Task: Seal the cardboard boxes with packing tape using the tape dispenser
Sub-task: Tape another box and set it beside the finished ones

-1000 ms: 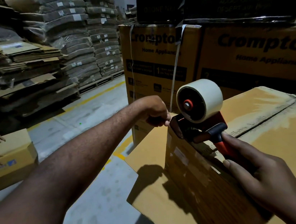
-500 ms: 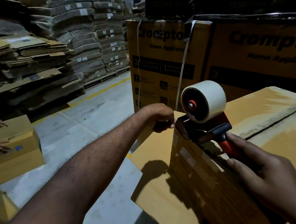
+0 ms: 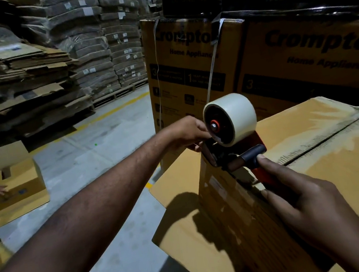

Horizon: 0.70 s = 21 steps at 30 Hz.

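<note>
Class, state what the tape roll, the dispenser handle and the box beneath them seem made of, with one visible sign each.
Off-white tape roll: likely plastic film, smooth faint sheen. Black-and-red dispenser handle: probably moulded plastic, matte, rounded. Brown box: cardboard, dull face, folded flaps.

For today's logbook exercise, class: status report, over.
Right hand grips tape dispenser handle. Left hand at dispenser's front, hold unclear. Dispenser at box edge. Nothing blocking.

One tape dispenser (image 3: 231,158) carries one tape roll (image 3: 238,114). There are two plain cardboard boxes, the near box (image 3: 330,180) and the far-left box (image 3: 23,190), and two printed ones, the corner Crompton box (image 3: 187,66) and the right Crompton box (image 3: 312,61).
</note>
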Available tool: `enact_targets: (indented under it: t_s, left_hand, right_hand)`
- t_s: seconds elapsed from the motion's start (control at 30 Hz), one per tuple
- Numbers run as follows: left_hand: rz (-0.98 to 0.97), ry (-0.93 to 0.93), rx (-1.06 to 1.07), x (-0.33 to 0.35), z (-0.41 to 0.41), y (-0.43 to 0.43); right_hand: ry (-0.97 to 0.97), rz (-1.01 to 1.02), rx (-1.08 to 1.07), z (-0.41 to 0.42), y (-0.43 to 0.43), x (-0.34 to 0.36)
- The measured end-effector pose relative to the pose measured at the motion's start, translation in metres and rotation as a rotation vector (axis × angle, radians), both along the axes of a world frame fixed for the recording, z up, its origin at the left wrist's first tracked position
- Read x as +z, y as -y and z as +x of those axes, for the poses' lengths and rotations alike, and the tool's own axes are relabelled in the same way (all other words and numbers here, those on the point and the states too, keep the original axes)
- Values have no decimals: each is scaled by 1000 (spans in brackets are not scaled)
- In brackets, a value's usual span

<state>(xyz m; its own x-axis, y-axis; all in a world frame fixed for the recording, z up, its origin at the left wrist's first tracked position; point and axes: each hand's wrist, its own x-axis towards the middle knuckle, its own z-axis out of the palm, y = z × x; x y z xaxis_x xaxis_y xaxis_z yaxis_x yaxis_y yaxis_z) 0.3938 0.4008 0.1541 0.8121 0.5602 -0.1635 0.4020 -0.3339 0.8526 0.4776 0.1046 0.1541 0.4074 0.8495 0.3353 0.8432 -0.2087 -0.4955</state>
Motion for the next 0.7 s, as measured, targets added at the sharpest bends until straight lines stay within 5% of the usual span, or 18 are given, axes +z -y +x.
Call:
enact_targets:
  t_s: [0.23, 0.43, 0.7]
  left_hand:
    - [-31, -81, 60, -11, 4, 12]
    - [-65, 39, 203, -3, 0, 25]
    - [107, -1, 277, -5, 5, 34]
  right_hand:
    - [30, -91, 30, -6, 3, 8]
    - [175, -246, 62, -11, -1, 22]
    - [172, -368, -11, -17, 30, 32]
